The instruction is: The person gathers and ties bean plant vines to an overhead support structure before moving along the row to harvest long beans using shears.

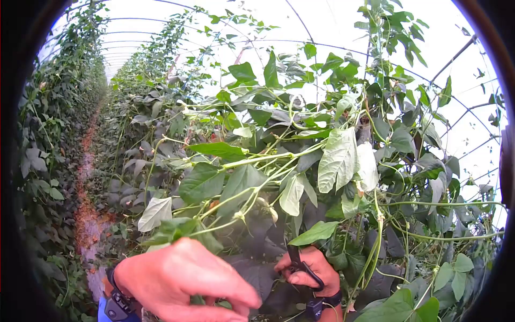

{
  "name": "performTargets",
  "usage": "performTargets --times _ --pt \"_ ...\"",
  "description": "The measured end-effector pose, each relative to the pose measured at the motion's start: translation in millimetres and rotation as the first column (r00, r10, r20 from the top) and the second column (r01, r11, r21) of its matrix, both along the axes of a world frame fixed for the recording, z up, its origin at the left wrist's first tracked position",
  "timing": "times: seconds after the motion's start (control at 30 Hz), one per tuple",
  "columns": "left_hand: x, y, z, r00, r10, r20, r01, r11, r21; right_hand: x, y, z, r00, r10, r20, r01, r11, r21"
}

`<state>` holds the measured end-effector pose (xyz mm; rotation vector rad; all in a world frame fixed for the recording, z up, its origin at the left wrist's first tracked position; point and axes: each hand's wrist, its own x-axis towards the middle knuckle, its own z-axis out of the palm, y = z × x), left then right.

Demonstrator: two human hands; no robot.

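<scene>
My left hand (pixel 188 279) is at the bottom, left of centre, just below leafy bean vine stems (pixel 252 196). Its fingers are curled, and whatever they may hold is hidden. To its right, lower among the leaves, my right hand (pixel 316 271) closes around a black tool with a curved loop handle (pixel 295 255); the tool's working end is not clear. A single green leaf (pixel 315 233) hangs just above this hand. Pale undersides of larger leaves (pixel 338 161) show higher up.
Dense climbing vines (pixel 59 134) line both sides of a narrow path (pixel 88 214) strewn with reddish-brown litter, at left. Long thin stems (pixel 445 234) cross on the right. Curved tunnel hoops (pixel 300 43) hold pale sheeting overhead. Both wrists wear black straps.
</scene>
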<state>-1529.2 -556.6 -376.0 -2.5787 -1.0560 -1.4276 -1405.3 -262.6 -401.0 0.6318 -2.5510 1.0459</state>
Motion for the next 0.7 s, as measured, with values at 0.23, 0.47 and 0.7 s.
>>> performTargets --times 0.23,0.47,0.7 --pt "-9.9 125.3 136.6 0.854 0.518 0.056 -0.405 0.591 0.698 29.7 -23.3 24.0 0.943 0.286 -0.173 -0.302 0.950 -0.076" --pt "-20.8 227.4 157.8 0.676 0.690 -0.259 -0.605 0.720 0.340 55.7 -57.5 78.5 0.831 0.059 -0.553 -0.267 0.915 -0.304" --pt "-3.9 286.5 108.0 0.798 0.603 0.010 -0.504 0.657 0.560 53.0 -35.2 211.6 0.499 -0.329 -0.802 -0.035 0.917 -0.398"
